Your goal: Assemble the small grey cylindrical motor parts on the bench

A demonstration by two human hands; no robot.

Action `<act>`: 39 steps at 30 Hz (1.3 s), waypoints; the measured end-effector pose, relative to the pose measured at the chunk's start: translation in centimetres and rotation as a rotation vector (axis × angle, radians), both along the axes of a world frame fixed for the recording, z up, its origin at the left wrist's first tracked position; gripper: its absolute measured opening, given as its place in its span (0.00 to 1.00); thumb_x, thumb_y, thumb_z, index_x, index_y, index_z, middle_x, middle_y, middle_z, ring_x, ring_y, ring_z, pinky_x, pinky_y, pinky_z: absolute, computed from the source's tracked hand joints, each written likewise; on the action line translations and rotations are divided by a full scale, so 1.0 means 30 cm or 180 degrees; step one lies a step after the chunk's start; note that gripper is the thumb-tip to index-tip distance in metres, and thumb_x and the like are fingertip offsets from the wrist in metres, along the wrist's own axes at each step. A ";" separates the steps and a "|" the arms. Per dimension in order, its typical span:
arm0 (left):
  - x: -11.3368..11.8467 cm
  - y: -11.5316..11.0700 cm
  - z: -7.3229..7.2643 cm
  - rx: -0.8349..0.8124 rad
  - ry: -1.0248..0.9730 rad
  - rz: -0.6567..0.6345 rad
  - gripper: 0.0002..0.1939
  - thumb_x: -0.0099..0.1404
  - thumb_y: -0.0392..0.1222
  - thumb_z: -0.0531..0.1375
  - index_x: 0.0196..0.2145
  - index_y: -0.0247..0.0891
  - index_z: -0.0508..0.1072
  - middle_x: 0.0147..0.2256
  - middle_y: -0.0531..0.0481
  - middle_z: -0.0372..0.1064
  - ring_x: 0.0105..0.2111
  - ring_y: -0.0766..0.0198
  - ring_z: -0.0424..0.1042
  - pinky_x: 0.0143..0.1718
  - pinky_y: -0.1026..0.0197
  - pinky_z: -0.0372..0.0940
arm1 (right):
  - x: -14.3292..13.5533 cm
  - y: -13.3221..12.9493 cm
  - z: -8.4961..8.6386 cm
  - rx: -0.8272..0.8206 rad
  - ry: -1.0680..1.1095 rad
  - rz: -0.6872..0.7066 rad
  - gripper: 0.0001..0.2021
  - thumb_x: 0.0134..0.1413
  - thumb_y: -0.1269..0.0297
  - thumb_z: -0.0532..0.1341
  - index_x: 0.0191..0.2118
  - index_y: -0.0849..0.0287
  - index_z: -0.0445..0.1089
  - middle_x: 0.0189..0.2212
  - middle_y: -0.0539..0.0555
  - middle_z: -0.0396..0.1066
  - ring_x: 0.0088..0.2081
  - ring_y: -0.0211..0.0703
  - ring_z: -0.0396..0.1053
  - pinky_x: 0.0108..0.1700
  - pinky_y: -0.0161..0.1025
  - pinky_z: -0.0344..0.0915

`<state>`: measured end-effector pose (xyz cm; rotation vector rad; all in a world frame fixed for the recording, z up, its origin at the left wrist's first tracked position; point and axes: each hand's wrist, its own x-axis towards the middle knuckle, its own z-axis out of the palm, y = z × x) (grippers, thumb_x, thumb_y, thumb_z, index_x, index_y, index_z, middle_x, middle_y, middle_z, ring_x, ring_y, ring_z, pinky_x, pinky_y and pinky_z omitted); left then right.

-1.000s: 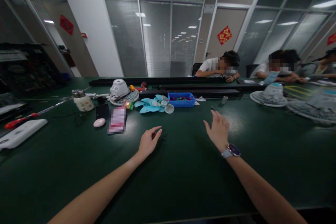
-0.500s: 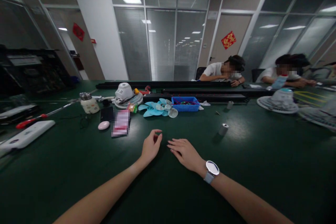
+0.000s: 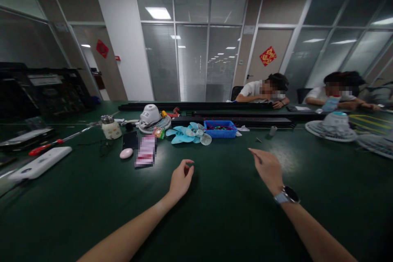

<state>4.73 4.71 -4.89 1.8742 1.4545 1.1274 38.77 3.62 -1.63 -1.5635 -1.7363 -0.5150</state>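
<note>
My left hand rests on the green tabletop, fingers loosely curved, with a gap between thumb and forefinger and nothing held. To the right, my right hand, with a watch at its wrist, is raised over the table. Its visible fingers stretch out to the left and are apart from the thumb. The hand covers the spot where a metal cylinder stood, so that cylinder is hidden. Just beyond it stands another small metal cylinder, near a thin small piece.
Light-blue fan blades lie beside a blue bin of small parts. Left of them are a white fan part, a phone, a pink oval object and a jar. Two people sit across the table.
My right hand has moved right, away from my left hand, to where the nearer metal cylinder stood. My left hand keeps its pose. The view has tilted up slightly.
</note>
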 end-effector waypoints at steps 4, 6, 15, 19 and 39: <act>0.001 -0.001 0.006 -0.0047 0.0057 -0.0002 0.15 0.67 0.48 0.52 0.47 0.40 0.70 0.30 0.53 0.70 0.30 0.61 0.70 0.32 0.61 0.62 | 0.162 0.026 -0.017 -0.0016 0.0095 -0.0784 0.18 0.63 0.62 0.50 0.48 0.59 0.75 0.42 0.59 0.77 0.37 0.50 0.74 0.39 0.45 0.66; 0.001 -0.001 0.009 -0.0082 0.0067 -0.0034 0.15 0.67 0.48 0.52 0.47 0.40 0.70 0.30 0.53 0.70 0.30 0.61 0.70 0.32 0.61 0.62 | 0.186 0.029 -0.023 -0.0158 0.0250 -0.0918 0.18 0.63 0.60 0.50 0.48 0.57 0.75 0.42 0.58 0.77 0.34 0.49 0.73 0.35 0.43 0.65; 0.000 0.003 0.003 -0.0038 0.0093 -0.0044 0.15 0.66 0.48 0.53 0.47 0.40 0.69 0.30 0.52 0.69 0.31 0.60 0.71 0.33 0.60 0.63 | 0.163 0.027 -0.021 -0.0130 0.0518 -0.0907 0.19 0.63 0.59 0.49 0.49 0.54 0.75 0.44 0.56 0.76 0.34 0.47 0.73 0.32 0.40 0.62; -0.003 0.001 0.006 0.0026 0.0076 -0.0061 0.15 0.66 0.48 0.53 0.46 0.40 0.69 0.29 0.53 0.69 0.29 0.60 0.71 0.33 0.60 0.63 | 0.163 0.026 -0.023 -0.0075 0.0602 -0.0883 0.18 0.62 0.58 0.50 0.48 0.54 0.74 0.42 0.56 0.77 0.35 0.47 0.73 0.31 0.39 0.61; -0.001 -0.011 0.019 -0.0058 0.0141 -0.0113 0.15 0.67 0.46 0.52 0.48 0.40 0.68 0.31 0.52 0.69 0.30 0.61 0.70 0.33 0.60 0.62 | 0.136 0.029 -0.022 -0.0620 0.0790 -0.1113 0.18 0.61 0.54 0.51 0.50 0.54 0.71 0.45 0.57 0.75 0.39 0.50 0.73 0.34 0.41 0.63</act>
